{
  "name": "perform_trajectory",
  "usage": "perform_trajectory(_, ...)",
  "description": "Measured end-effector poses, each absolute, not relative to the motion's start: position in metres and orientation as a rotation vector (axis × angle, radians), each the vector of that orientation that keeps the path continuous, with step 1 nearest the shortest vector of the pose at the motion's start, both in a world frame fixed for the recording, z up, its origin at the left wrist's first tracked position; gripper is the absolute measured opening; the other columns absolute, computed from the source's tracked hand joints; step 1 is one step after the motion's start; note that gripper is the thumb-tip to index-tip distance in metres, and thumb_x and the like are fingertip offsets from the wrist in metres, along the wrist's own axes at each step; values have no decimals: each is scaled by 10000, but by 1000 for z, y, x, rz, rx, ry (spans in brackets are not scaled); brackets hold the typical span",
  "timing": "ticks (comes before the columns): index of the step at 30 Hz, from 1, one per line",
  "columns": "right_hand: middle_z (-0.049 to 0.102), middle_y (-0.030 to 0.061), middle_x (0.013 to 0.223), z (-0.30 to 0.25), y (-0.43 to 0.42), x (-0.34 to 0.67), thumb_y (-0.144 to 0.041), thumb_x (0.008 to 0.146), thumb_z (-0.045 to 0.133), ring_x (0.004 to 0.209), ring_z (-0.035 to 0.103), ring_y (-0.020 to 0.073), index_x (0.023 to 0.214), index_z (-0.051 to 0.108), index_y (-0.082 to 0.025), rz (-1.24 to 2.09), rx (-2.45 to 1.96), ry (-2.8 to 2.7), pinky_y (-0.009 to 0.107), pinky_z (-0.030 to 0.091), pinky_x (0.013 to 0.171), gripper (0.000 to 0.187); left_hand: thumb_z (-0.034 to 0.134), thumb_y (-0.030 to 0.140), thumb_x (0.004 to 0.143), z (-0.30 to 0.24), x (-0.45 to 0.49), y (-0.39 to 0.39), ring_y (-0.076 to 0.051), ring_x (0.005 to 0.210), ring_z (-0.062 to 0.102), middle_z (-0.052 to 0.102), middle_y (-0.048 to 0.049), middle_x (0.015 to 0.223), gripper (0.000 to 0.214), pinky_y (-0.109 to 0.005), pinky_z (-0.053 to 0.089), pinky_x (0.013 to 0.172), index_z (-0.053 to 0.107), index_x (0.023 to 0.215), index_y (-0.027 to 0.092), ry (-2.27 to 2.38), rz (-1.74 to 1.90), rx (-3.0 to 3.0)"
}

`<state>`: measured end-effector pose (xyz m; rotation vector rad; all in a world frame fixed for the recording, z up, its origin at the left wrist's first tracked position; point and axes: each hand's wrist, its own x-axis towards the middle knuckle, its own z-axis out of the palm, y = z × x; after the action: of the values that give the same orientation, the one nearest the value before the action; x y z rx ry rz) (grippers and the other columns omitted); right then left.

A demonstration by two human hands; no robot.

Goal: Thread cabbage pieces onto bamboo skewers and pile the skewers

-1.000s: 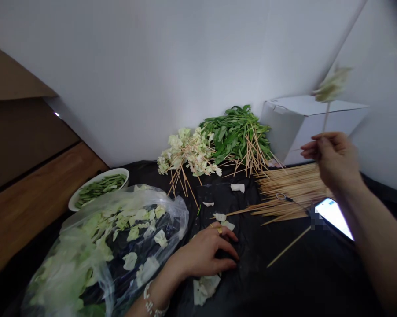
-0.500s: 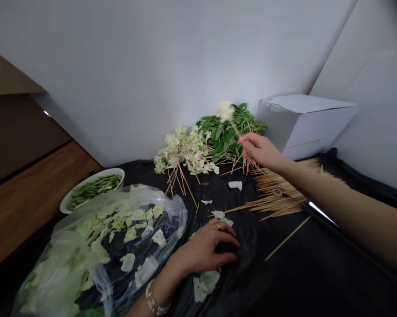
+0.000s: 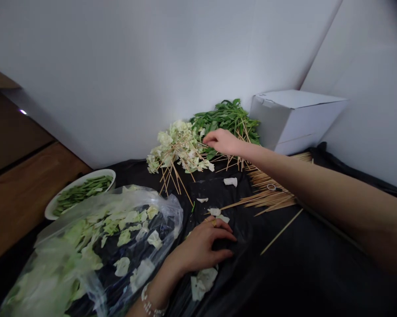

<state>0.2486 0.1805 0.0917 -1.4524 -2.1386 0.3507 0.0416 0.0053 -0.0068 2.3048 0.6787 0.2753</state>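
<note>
My right hand (image 3: 221, 141) reaches over the far pile, fingertips pinched together at the right side of the cabbage skewers (image 3: 177, 143). A thin skewer of cabbage seems to run from its fingertips into that pile; its leafy end blends with the others. My left hand (image 3: 207, 243) rests with fingers spread on the black plastic sheet (image 3: 238, 277) and looks empty. Cabbage pieces (image 3: 203, 284) lie beside and under it. To its left, a clear plastic bag (image 3: 172, 207) holds loose cabbage leaves.
Green leafy skewers (image 3: 221, 116) lie against the wall, left of a white box (image 3: 284, 116). Bare bamboo skewers (image 3: 264, 200) spread beneath my right forearm; one single stick (image 3: 281, 232) lies apart. A white bowl (image 3: 114, 181) of green vegetable pieces stands at the left.
My right hand has moved left and brought the cabbage skewer from above the greens down to the cabbage skewer pile. My left hand stays on the sheet. The view has shifted slightly.
</note>
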Motion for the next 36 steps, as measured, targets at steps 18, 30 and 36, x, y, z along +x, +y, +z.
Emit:
perform_trajectory(18, 673, 53, 845, 14, 98, 286, -96, 827, 562, 803, 592, 167, 864, 659, -154, 313, -1488, -2368, 264, 405, 731, 119, 665, 288, 835, -5, 46, 9, -174, 786, 646, 729, -47, 837, 141, -276, 483, 740, 761, 854, 186, 863, 574, 1934)
perform_trajectory(30, 715, 31, 890, 38, 63, 268, -171, 772, 676, 767, 646, 136, 973, 677, -159, 1021, -1128, -2210, 242, 466, 684, 202, 784, 372, 701, -11, 44, 24, -117, 618, 596, 677, -6, 694, 269, -230, 470, 615, 643, 770, 154, 1075, 1090, 1394)
perform_trajectory(36, 704, 70, 863, 16, 65, 328, -201, 781, 640, 774, 617, 188, 857, 721, -158, 504, -1474, -2579, 275, 427, 692, 119, 760, 402, 720, -13, 45, 25, -96, 558, 546, 626, 22, 617, 289, -202, 422, 552, 606, 745, 159, 1145, 1114, 1405)
